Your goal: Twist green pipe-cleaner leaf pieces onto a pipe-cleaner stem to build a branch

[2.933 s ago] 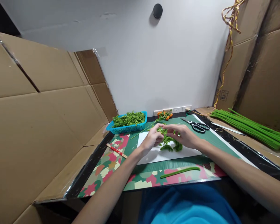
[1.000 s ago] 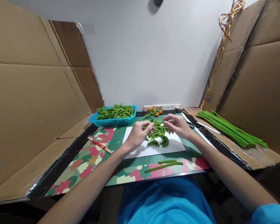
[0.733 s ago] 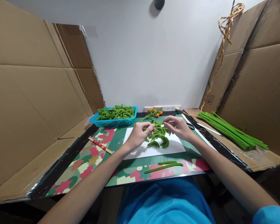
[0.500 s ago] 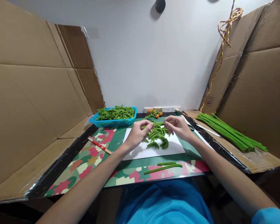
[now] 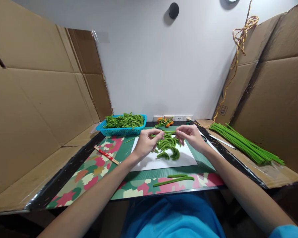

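Between my two hands a short green pipe cleaner (image 5: 170,132) is stretched nearly level, just above the white paper (image 5: 141,166). My left hand (image 5: 147,142) pinches its left end with thumb and fingertips. At its other end, my right hand (image 5: 190,136) has thumb and fingers closed on it. Beneath lie several curved green pipe cleaner pieces (image 5: 174,154), heaped on the paper and partly hidden by my hands. Closer to me, a longer straight pipe cleaner (image 5: 173,181) and a shorter one (image 5: 178,176) rest by the front edge of the mat.
A blue basket (image 5: 114,131) of bent green pieces stands at the back left. Red-wrapped chopsticks (image 5: 106,155) lie left. Orange-and-green flowers (image 5: 167,123) sit at the back. Long pipe cleaners (image 5: 247,143) lie right, near scissors (image 5: 203,136). Cardboard walls (image 5: 39,109) flank the table.
The view has tilted slightly, so everything appears a little lower. Both hands keep their pinch on the pipe cleaner and have barely moved.
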Action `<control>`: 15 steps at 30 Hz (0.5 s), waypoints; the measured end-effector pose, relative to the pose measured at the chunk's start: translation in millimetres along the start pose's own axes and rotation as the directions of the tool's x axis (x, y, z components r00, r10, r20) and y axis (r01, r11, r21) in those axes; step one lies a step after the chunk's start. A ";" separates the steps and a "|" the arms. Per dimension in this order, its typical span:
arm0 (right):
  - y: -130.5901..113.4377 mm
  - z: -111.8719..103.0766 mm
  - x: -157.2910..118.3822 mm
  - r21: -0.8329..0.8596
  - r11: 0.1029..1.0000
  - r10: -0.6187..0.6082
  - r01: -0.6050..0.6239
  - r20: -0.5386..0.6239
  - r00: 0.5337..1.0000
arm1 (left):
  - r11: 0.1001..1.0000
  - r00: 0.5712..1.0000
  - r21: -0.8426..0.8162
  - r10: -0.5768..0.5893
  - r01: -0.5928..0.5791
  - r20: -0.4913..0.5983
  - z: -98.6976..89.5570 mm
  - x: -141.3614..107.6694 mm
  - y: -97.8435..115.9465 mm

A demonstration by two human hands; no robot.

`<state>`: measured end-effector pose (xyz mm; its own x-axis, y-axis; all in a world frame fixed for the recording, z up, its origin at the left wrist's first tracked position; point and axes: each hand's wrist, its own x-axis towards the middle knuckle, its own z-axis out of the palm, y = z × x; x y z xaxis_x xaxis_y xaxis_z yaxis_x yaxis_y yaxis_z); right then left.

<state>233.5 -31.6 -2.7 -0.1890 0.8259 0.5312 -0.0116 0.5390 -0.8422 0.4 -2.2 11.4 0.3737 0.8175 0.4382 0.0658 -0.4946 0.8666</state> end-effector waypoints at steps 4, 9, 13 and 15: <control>-8.5 -0.9 -0.6 0.022 1.000 0.001 -0.002 0.034 0.999 | 0.998 0.999 -0.065 -0.014 0.016 0.030 -1.3 3.2 -2.1; -12.5 -2.8 -1.8 0.024 0.999 0.023 -0.026 0.093 0.995 | 0.995 0.997 -0.094 -0.026 0.033 0.070 -2.3 4.6 -2.3; -9.0 -3.1 -1.1 0.023 0.999 0.040 -0.042 0.083 0.996 | 0.998 0.996 -0.064 -0.024 0.030 0.089 -2.6 4.3 -4.1; -6.0 -2.4 -0.5 0.018 0.999 0.049 -0.050 0.074 0.996 | 0.999 0.997 -0.044 -0.026 0.029 0.076 -2.1 4.4 -6.1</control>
<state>236.0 -34.9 2.3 -0.2616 0.8368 0.4810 -0.0192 0.4938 -0.8694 -0.3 5.1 8.6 0.4409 0.8053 0.3963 0.0360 -0.4571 0.8887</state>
